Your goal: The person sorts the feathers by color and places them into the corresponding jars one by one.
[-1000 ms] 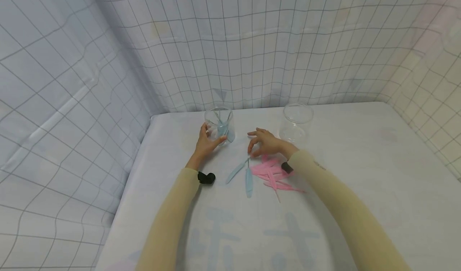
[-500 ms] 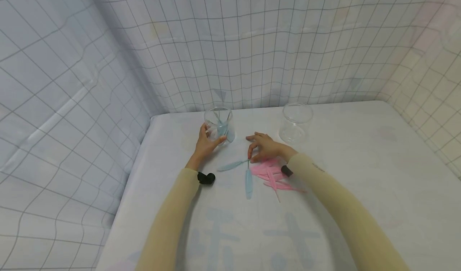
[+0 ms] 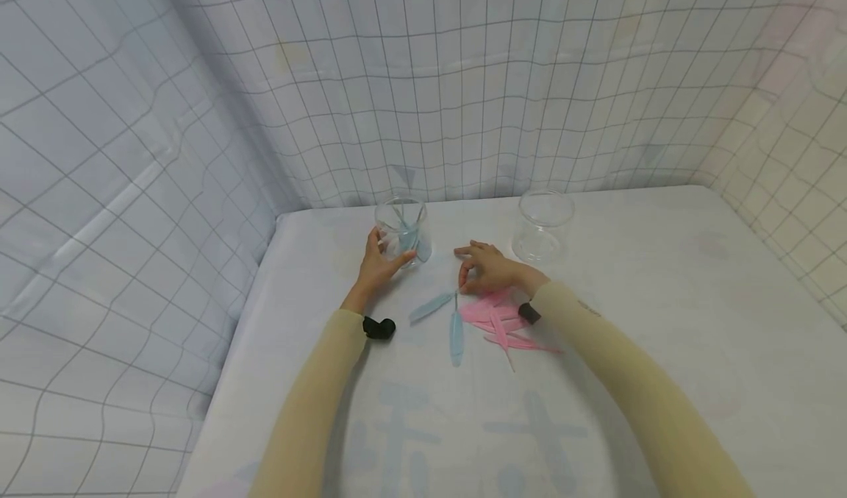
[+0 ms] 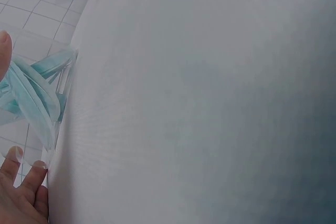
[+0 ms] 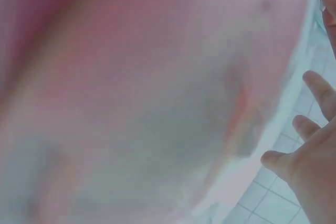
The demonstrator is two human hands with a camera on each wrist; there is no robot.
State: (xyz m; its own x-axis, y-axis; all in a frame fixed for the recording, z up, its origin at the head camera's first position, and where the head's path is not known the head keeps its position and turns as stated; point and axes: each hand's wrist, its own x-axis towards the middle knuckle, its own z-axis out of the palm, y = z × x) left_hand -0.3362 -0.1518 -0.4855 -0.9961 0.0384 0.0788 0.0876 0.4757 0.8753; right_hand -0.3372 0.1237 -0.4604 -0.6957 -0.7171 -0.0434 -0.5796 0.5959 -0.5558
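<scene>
In the head view my left hand (image 3: 377, 266) grips the lower side of a transparent jar (image 3: 381, 217), thumb and fingers spread around it. Several light-blue feathers (image 3: 409, 237) stand inside it, and the left wrist view shows those feathers (image 4: 31, 90) close up, fingertips at the jar's wall. To the right, my right hand (image 3: 491, 270) pinches the quill end of a light-blue feather (image 3: 431, 308) between thumb and index finger, other fingers extended. A second light-blue feather (image 3: 456, 340) lies just below these fingertips. The right wrist view catches the extended fingers of the hand (image 5: 315, 150).
A pile of pink feathers (image 3: 492, 312) lies on the white-covered table (image 3: 635, 262) under and beside my right wrist. Another transparent jar (image 3: 544, 226) stands behind that wrist. A grid-patterned white curtain (image 3: 463, 115) surrounds the table at the back and sides.
The pinched blue feather has swung, its vane tip moving leftward and then slightly back down. My right hand has shifted only a little. The left hand and its jar stay in place.
</scene>
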